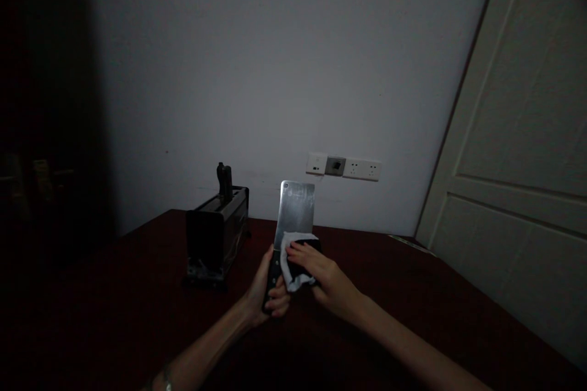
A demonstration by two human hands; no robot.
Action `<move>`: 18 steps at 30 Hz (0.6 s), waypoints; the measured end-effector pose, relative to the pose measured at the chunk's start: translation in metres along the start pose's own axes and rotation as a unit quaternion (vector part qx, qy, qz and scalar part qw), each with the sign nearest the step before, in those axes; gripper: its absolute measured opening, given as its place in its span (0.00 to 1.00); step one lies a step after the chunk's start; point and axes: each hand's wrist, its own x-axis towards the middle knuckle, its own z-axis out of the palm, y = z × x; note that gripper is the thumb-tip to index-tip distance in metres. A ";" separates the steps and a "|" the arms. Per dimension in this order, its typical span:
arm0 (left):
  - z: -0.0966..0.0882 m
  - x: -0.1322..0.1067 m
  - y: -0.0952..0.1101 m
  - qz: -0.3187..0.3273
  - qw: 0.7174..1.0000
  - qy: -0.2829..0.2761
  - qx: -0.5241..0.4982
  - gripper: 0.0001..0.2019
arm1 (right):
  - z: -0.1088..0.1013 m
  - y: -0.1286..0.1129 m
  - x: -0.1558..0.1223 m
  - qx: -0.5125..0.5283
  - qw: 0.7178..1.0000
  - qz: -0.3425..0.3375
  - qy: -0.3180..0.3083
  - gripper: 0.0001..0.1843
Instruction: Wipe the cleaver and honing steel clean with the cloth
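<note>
Left hand (259,297) grips cleaver (296,215) by the handle (275,266) as right hand (334,281) presses cloth (292,283) to blade (296,200)

Seen from my remote seat through the head camera, the cleaver is held above a dark red-brown table (403,299), blade up and leaning slightly, near the middle of the far edge as I view it. I have the left hand wrapped around the black handle, fingers curled. The right hand lies with fingers spread over the white-and-dark cloth, which covers the blade's lower part; I cannot tell where its thumb sits.

The steel looks stiff and, I judge, weighty toward the top, so the wrist will feel it tip. Its flat face is probably slick, and the sharp edge is likely the right-hand side, away from the handle's line. The handle, close up under the blade, is the place to take hold; the flat is best touched only through the cloth, which looks soft, light and apt to bunch.

Toward the table's far left corner stands a dark knife holder (205,237), black knife handles (224,181) rising from its top. Sockets (362,169) line the wall (275,73) past the far edge.
</note>
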 end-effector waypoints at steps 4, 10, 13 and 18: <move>0.003 0.000 -0.004 0.008 0.999 -0.044 0.008 0.32 | -0.013 0.011 0.009 -0.007 1.000 0.012 0.009 0.39; 0.005 0.001 -0.008 -0.008 0.997 -0.079 0.020 0.32 | -0.027 0.018 0.026 -0.003 1.000 0.013 0.028 0.36; 0.002 0.001 -0.010 -0.018 0.999 -0.046 0.013 0.32 | -0.017 0.006 0.025 0.012 1.000 -0.009 -0.028 0.36; 0.002 0.000 -0.009 -0.032 0.999 -0.035 0.009 0.32 | -0.016 -0.001 0.021 0.015 0.998 -0.010 -0.054 0.35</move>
